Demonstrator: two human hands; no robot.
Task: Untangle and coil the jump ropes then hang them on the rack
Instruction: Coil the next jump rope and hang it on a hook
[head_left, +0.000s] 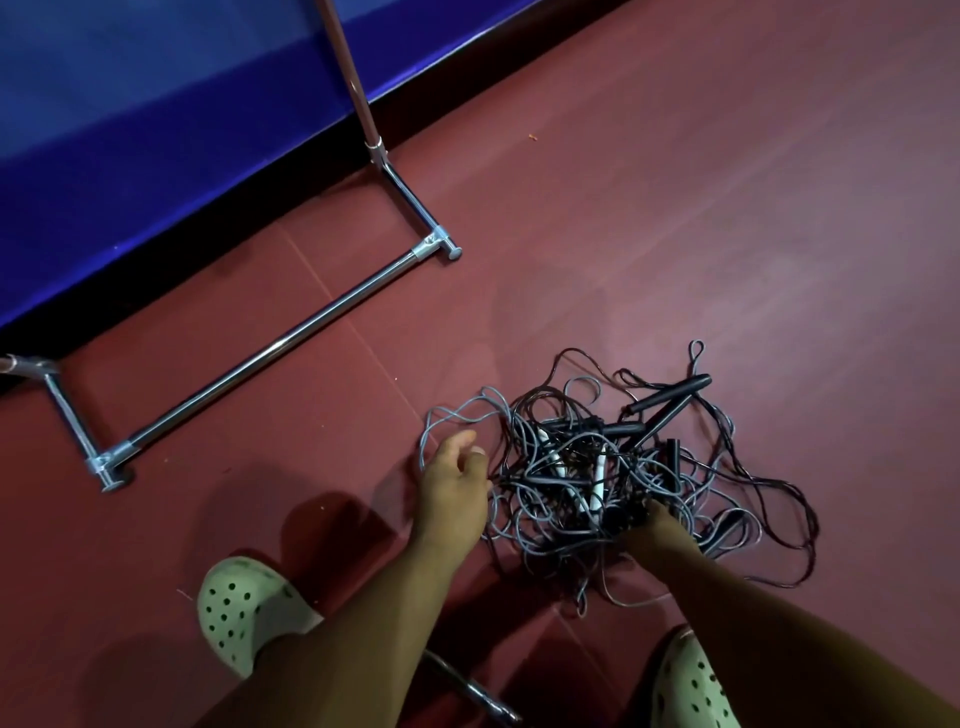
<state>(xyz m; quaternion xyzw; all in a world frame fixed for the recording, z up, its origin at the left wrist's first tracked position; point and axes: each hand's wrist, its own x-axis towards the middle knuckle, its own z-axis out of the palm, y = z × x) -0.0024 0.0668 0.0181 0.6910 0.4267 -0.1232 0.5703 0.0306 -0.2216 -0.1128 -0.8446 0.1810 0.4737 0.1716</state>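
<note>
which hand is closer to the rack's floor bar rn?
Left. The left hand is at the left edge of the jump ropes, on the side facing the floor bar, with bare floor between them. The right hand is sunk in the tangle, farther right.

Tangled black and grey cord jump ropes (571, 467) heaped on the red floor (675, 208), near the chrome tubular rack (280, 343).

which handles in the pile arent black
The white handles in the middle of the tangle; the other visible handles are black.
</note>
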